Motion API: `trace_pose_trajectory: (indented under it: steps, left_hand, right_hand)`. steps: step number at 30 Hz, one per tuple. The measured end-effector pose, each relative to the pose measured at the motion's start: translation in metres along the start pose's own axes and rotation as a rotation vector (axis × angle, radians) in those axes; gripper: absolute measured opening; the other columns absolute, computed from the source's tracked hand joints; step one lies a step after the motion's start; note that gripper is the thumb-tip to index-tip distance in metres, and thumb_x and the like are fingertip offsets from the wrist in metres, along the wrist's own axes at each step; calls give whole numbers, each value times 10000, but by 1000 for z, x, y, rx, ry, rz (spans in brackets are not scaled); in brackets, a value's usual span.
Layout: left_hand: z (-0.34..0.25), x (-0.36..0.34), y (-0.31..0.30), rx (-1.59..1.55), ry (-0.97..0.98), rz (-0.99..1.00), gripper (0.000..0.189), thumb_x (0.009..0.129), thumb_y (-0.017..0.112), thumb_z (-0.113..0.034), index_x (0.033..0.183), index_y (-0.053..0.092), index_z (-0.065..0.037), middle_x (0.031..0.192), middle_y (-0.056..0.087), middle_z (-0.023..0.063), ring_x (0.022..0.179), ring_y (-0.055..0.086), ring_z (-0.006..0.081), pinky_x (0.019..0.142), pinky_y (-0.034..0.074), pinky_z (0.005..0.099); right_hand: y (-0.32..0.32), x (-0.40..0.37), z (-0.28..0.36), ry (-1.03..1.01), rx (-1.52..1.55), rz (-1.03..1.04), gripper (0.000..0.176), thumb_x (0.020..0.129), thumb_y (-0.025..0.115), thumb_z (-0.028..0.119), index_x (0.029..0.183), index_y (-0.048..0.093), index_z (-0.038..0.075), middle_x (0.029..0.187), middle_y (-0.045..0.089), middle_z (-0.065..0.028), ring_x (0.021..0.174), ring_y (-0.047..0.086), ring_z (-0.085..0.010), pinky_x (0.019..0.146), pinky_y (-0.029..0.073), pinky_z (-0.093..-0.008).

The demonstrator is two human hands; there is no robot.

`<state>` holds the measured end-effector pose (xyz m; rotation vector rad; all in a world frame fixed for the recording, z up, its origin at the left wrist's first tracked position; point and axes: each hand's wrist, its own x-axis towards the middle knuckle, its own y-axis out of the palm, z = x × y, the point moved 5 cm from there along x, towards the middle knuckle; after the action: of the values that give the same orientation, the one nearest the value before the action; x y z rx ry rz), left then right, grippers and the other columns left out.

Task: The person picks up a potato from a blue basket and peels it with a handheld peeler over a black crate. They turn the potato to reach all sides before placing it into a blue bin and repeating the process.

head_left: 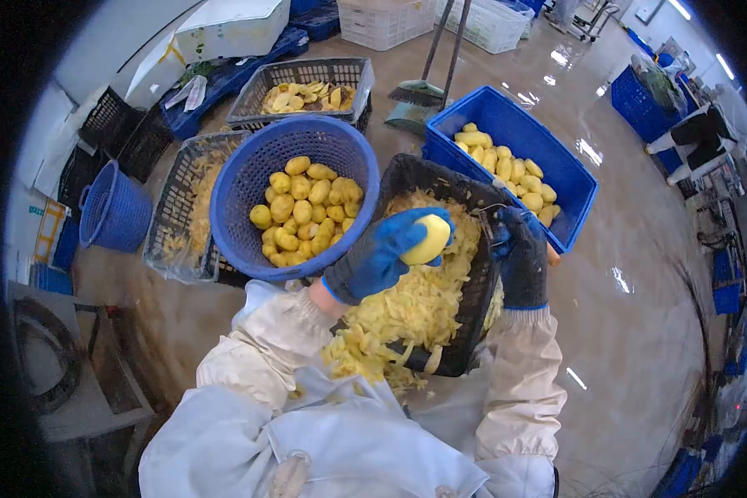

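My left hand [375, 259], in a blue and black glove, is closed around a pale yellow peeled potato [428, 241]. Facing it, my gloved right hand [521, 259] grips a peeler [554, 255]; its wooden handle end and a bit of thin metal show, the rest being covered by the fingers. Both hands are over a black crate [402, 176] heaped with potato peels [423, 303], some spilling over the near edge onto my apron. Left of the crate, a round blue basket [232, 191] holds unpeeled potatoes [303, 207]. Peeled potatoes [515, 173] lie in the blue bin [573, 195] to the right.
More peels fill a lined black crate [162, 224] at left, and another crate [249, 104] behind holds yellow pieces. A broom [419, 91] and dustpan [407, 119] stand beyond. An extra blue basket [118, 212] sits far left. The floor [622, 332] looks wet.
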<state>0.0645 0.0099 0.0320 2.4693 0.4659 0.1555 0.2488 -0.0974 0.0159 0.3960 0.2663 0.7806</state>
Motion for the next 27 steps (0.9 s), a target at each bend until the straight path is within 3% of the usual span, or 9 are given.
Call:
trace_pose_trajectory:
  steps: [1,10,14,16,20,23,24,25,27]
  left_hand:
    - [4,1,-2,-96,-23,-58,496,926,472,-382,1240,472,1,1113,574,104,1008,572,201,784,514,297]
    - [46,0,-19,-359,-413,24,534,887,493,-507,1125,532,-31,955,610,148,737,620,252,540,529,304]
    - [45,1,-5,-593,-448,31,558,879,479,-543,1123,538,-44,899,618,151,687,616,266,533,527,306]
    - [40,4,-3,-752,-434,54,560,882,472,-542,1116,543,-39,890,626,155,667,615,272,532,531,324]
    - [53,7,-16,-769,-377,94,564,886,467,-538,1146,528,-41,923,628,158,694,625,271,532,532,331]
    - [60,5,-15,-822,-529,223,535,898,456,-519,1165,518,-59,970,622,164,745,638,283,559,550,348]
    - [57,7,-16,-815,-471,148,503,898,478,-488,1168,516,-64,985,617,170,785,638,288,595,560,367]
    - [54,9,-19,-808,-411,73,474,898,499,-456,1171,513,-69,1000,612,176,825,639,294,632,569,385]
    - [65,11,-37,-882,-403,-53,450,889,530,-423,1164,513,-67,1020,604,175,867,629,295,671,569,399]
  right_hand:
    - [15,-11,5,12,-29,35,127,889,570,190,904,577,64,662,521,8,565,503,-80,483,419,-217]
    - [48,-27,-7,19,-269,123,139,880,582,185,854,595,49,645,532,-1,538,497,-75,471,403,-210]
    - [16,-8,4,-261,-368,-87,133,875,592,179,856,589,48,664,538,-8,545,502,-80,468,403,-211]
    - [25,-16,9,-55,-16,-29,134,874,596,177,859,586,44,652,537,-10,531,503,-87,469,407,-212]
    - [55,-33,-3,55,-251,141,119,859,609,163,858,585,46,617,528,-10,519,512,-99,488,428,-219]
    - [8,-3,-20,4,-218,-4,84,854,608,132,858,586,51,618,529,-7,506,502,-99,482,422,-225]
    - [-8,4,-20,-43,-149,-81,81,856,606,130,859,585,53,620,530,-4,501,497,-97,478,418,-222]
    - [-3,0,-4,-307,-388,-95,92,862,600,145,864,584,54,630,528,1,507,492,-84,459,405,-212]
    - [-1,-5,-2,-200,-265,-58,100,865,598,153,869,584,54,638,533,0,509,493,-80,450,402,-208]
